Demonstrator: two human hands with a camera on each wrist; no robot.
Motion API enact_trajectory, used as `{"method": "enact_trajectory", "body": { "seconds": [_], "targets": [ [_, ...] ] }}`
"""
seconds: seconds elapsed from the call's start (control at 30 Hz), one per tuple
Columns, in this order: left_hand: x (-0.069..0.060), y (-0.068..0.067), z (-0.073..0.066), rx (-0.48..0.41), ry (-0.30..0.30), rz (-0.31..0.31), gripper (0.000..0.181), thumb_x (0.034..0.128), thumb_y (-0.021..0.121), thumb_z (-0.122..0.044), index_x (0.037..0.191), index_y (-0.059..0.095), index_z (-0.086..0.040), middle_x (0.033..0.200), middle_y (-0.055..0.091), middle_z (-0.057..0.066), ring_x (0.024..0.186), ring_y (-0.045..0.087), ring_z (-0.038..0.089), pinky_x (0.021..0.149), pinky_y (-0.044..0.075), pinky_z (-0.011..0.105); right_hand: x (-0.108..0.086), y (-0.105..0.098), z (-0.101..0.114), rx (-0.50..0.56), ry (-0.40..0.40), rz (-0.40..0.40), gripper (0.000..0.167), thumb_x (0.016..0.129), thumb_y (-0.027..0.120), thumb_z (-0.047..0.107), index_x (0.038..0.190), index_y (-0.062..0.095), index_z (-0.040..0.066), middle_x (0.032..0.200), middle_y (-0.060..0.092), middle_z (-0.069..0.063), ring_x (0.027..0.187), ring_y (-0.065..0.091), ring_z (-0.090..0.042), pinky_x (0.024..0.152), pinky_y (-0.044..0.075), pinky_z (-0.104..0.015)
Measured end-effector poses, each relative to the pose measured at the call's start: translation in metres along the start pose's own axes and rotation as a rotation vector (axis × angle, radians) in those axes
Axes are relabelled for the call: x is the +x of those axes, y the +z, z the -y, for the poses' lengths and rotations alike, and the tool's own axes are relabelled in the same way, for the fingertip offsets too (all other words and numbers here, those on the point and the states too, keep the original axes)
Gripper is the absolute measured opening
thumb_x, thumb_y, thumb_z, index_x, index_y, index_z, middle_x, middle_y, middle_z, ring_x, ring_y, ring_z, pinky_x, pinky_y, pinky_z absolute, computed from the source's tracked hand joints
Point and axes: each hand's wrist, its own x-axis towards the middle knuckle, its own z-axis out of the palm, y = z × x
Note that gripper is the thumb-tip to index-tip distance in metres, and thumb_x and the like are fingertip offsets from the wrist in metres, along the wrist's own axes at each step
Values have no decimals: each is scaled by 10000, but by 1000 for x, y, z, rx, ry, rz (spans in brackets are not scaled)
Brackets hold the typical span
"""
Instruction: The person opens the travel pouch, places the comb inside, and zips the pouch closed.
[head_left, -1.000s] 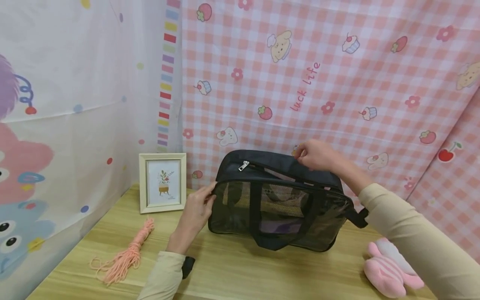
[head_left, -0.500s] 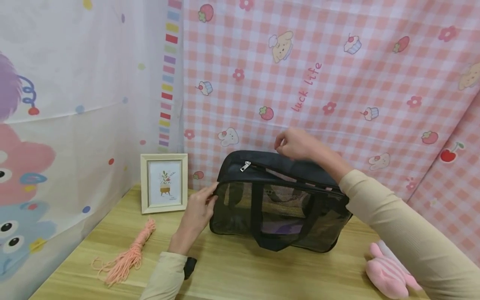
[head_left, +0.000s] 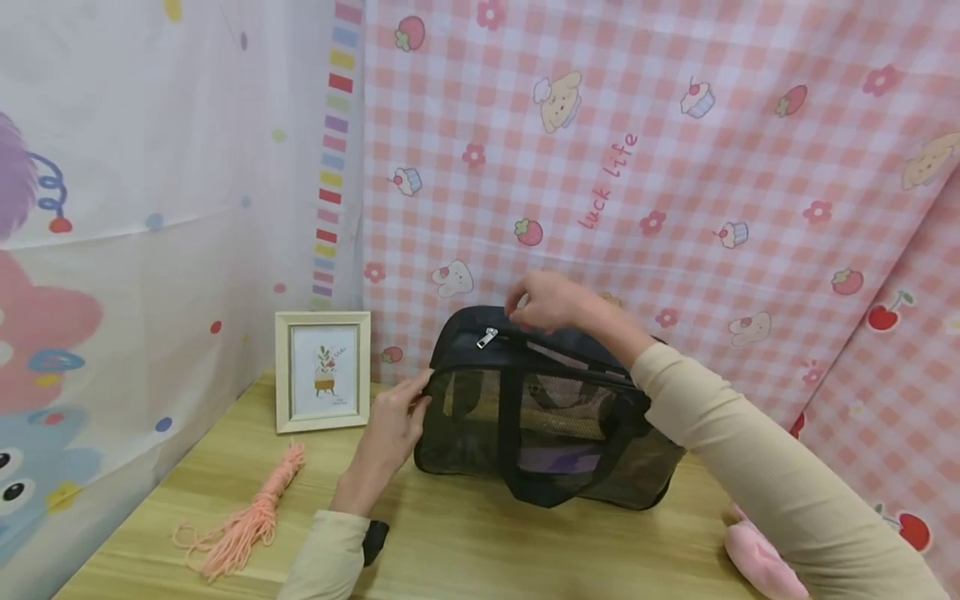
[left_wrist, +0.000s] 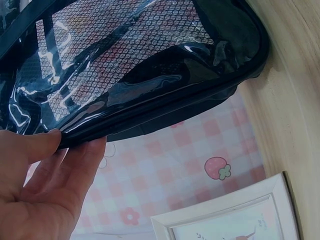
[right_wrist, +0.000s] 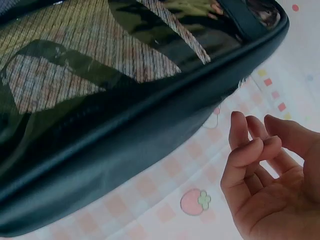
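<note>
Pink gingham cloth (head_left: 675, 150) hangs behind the tabletop (head_left: 427, 550), where a black bag (head_left: 461, 433) with a see-through front stands upright in the middle. From where I'm standing, its top gapes partway along, with the silver zip pull (head_left: 487, 337) at the slit's left end, so I'd judge the bag unzipped and not done up again. The left hand (head_left: 386, 429) pinches the bag's left edge between thumb and fingers. The right hand (head_left: 551, 300) hovers near the far top edge, apart from it, fingers loosely curled and gripping nothing. Something purple (head_left: 558, 458) shows through the bag's front; coral yarn (head_left: 262, 508), a picture frame (head_left: 324, 317) farther left, and a pink plush toy (head_left: 757, 558) at near right remain outside.
</note>
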Motion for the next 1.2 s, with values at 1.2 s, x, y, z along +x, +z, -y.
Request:
{"method": "enact_trajectory", "body": {
  "seconds": [1.2],
  "targets": [
    [1, 2, 0, -16, 1, -25, 404, 833, 635, 140, 1194, 657, -39, 1065, 664, 187, 860, 667, 277, 681, 567, 320, 11, 15, 13, -70, -67, -87, 180, 880, 589, 66, 835, 761, 39, 763, 697, -58, 598, 565, -141, 598, 500, -277]
  ]
}}
